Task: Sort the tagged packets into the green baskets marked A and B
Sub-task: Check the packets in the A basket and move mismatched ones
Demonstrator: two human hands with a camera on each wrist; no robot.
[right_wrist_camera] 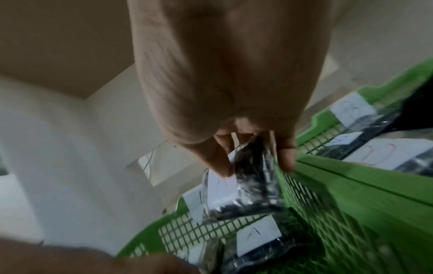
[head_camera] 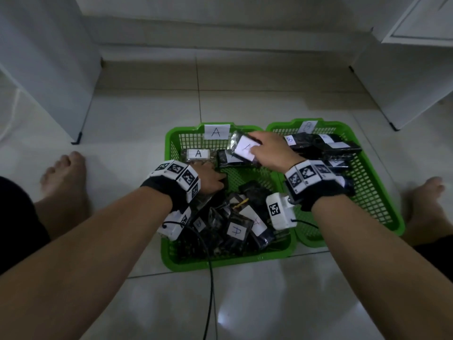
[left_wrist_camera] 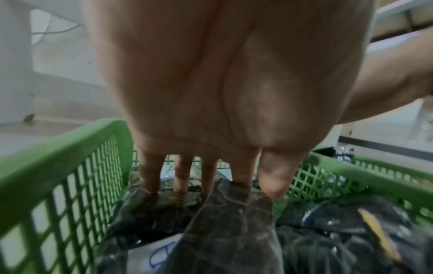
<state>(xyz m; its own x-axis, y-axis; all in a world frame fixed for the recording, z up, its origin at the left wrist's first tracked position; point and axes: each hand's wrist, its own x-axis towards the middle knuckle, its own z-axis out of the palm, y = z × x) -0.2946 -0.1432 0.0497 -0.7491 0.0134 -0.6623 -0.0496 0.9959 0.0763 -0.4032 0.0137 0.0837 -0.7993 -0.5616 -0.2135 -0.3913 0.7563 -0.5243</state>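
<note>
nearest me, the unsorted pile (head_camera: 230, 224) of dark packets fills the near end of basket a (head_camera: 169, 251), tags facing any way up, so each one has to be lifted and read. my left hand (head_camera: 208, 179) reaches down into that pile, palm down. in the left wrist view its fingers (left_wrist_camera: 150, 178) run straight down onto a packet (left_wrist_camera: 229, 231) with the thumb beside them; they press on it rather than close round it, so i call that hand released, probably steadying or feeling for the next pick.

further on, my right hand (head_camera: 268, 149) hangs over the far end of basket a, wrist bent down, thumb and fingertips pinching a held packet (head_camera: 241, 146) by its edge. it dangles with its white tag up; the letter is partly hidden, so i can't read it for sure. below it lie two packets already placed, one tagged a (head_camera: 198, 154). i judge this one is about to join them.

farthest right, basket b (head_camera: 382, 212) holds its own stack (head_camera: 323, 146), b tags showing.
</note>
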